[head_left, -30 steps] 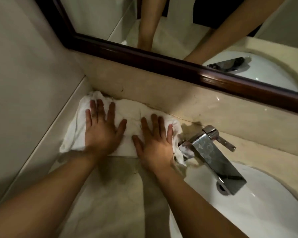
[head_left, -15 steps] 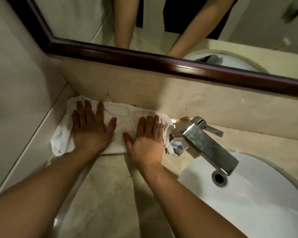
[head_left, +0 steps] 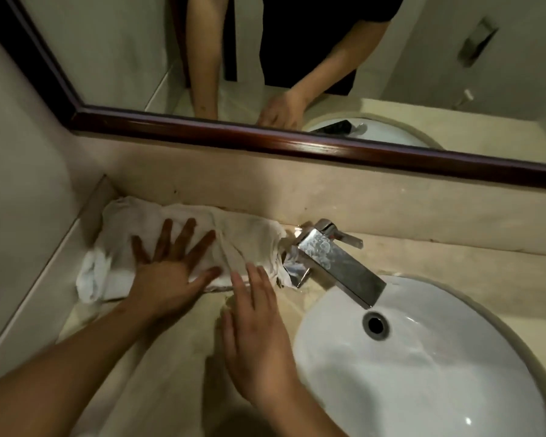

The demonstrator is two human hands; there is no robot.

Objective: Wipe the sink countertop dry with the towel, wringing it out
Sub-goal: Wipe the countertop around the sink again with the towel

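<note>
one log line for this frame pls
phase: wiping | left hand: flat on towel | right hand: open, at towel's near edge | towel: back corner, touching faucet | wringing: not yet

White towel [head_left: 183, 228], beige marbled countertop [head_left: 171, 357], white sink [head_left: 423, 373], chrome faucet [head_left: 338, 266]

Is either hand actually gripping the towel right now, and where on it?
Neither grips it. The left hand presses flat on the towel near its middle; the right hand hovers open by its near edge.

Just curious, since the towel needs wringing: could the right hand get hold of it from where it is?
Probably yes. The right hand lies open by the towel near edge, fingertips about reaching it, with nothing between; the tap stands off to the right.
</note>
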